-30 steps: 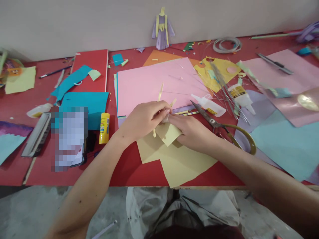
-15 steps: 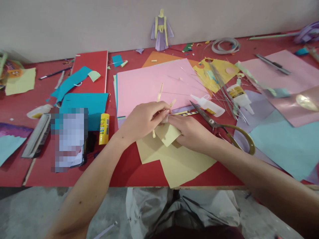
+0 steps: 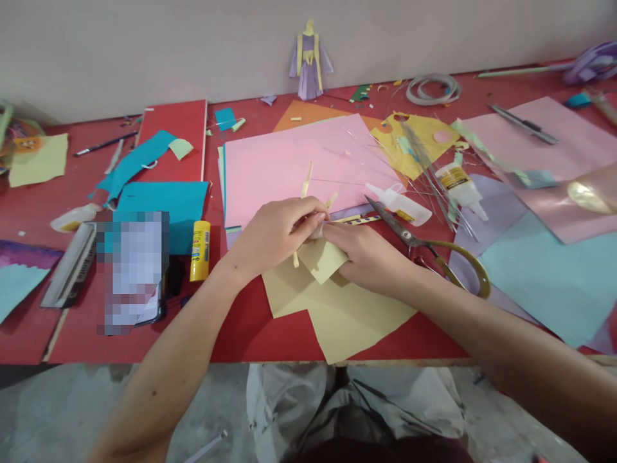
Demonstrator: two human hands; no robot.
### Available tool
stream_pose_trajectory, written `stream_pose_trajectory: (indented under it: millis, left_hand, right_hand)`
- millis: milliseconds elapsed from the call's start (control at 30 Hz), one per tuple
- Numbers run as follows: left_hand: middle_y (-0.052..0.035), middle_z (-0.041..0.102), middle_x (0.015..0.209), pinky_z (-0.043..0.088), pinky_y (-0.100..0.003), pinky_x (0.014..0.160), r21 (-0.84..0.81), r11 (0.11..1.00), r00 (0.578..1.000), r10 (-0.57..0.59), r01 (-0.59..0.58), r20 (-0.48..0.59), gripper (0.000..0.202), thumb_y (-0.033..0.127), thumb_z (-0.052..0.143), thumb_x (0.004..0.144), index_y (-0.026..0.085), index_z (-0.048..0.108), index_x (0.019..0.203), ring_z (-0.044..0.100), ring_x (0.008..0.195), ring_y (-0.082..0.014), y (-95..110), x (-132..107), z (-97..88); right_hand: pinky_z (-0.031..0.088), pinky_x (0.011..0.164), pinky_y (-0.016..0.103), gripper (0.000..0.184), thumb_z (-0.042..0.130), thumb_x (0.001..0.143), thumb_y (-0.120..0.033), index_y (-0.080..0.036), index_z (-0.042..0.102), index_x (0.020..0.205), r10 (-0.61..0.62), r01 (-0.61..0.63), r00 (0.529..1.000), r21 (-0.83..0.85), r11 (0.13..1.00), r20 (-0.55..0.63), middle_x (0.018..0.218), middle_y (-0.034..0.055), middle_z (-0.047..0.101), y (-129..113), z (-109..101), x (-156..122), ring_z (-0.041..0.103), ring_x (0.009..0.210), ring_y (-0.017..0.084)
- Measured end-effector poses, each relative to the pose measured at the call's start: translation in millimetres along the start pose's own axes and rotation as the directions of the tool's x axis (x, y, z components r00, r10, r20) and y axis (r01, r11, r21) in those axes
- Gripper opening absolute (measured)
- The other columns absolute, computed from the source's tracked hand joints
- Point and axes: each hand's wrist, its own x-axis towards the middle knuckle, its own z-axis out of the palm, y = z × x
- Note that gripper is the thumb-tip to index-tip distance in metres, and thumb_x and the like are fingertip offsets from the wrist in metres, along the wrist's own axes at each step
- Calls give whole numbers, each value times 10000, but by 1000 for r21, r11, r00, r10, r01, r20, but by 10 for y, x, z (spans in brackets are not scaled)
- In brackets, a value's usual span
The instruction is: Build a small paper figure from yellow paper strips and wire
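Note:
My left hand (image 3: 279,231) and my right hand (image 3: 366,247) meet at the fingertips above the table. Narrow pale-yellow paper strips (image 3: 307,181) poke out above and below my left hand, whose fingers are closed on them. A small pale-yellow paper piece (image 3: 324,262) hangs from my right hand, pinched between thumb and fingers. What lies right between the fingertips is mostly hidden. Under both hands rests a larger pale-yellow sheet (image 3: 357,321) with a cut-out corner. Scissors (image 3: 409,238) with olive handles lie right of my right hand.
Pink paper (image 3: 289,161) lies beyond my hands. Glue bottles (image 3: 402,204), thin wires (image 3: 429,170) and a cutter (image 3: 525,123) are to the right. A yellow glue stick (image 3: 200,251) and a blurred phone (image 3: 137,270) sit left. A paper doll (image 3: 309,61) leans at the wall.
The whole view has shifted very slightly. Both hands keep the same grip and pose on the yellow paper.

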Motion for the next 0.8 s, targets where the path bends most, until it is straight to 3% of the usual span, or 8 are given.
stream_pose_trajectory:
  millis: [167,800]
  left_hand:
    - [13,692,903,422,-225,704,6,1000,1000,-9,9,2,170,239,468,971,213,635,991,621,814,-119,-4,0,3]
    - [21,688,924,436,-229,729,112,994,1000,-3,1,20,168,253,462,980,226,623,1020,627,824,-114,2,-11,-7]
  right_hand:
    - [418,653,284,569,431,599,1,-145,589,1126,9,-9,1000,-45,999,0,974,107,678,-1,0,1,628,839,254]
    - [378,632,250,579,431,588,-1,-162,590,1122,5,-5,1000,-48,999,-4,939,80,666,1,-6,8,596,797,214]
